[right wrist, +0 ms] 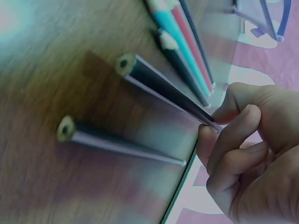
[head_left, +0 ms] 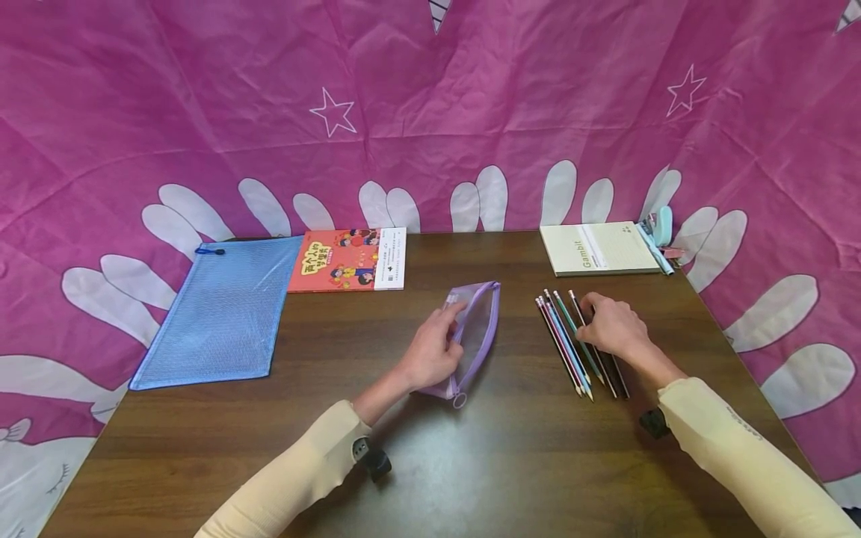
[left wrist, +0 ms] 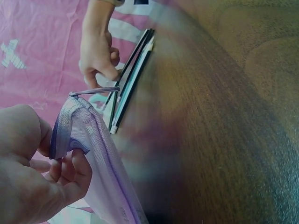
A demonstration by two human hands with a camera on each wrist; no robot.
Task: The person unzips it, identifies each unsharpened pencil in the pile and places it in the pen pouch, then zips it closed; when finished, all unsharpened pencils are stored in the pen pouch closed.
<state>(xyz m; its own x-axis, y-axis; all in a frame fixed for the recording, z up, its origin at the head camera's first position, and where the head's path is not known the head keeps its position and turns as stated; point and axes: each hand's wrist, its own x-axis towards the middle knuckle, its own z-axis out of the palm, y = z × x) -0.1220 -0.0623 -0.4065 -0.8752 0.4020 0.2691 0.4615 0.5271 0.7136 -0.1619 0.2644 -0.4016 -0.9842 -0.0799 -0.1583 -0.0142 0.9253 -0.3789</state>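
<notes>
My left hand (head_left: pixel 433 351) grips one side of a purple mesh zipper pouch (head_left: pixel 479 329), whose mouth gapes toward the right. In the left wrist view, thumb and fingers pinch the pouch's edge (left wrist: pixel 61 128). Right of the pouch, my right hand (head_left: pixel 613 326) is over a group of pencils (head_left: pixel 565 336). Its thumb and finger pinch the far end of a dark pencil (right wrist: pixel 163 88), seen in the right wrist view. A second dark pencil (right wrist: pixel 119 143) lies beside it on the table, apart from the fingers. Blue, red and green pencils lie together on the other side.
A blue mesh zip folder (head_left: pixel 222 314) lies at the left, touching a red picture book (head_left: pixel 343 261). At the back right is a cream notebook (head_left: pixel 595 246), with small stationery items (head_left: pixel 662 228) at its right edge. A pink curtain (head_left: pixel 430 112) stands behind the table.
</notes>
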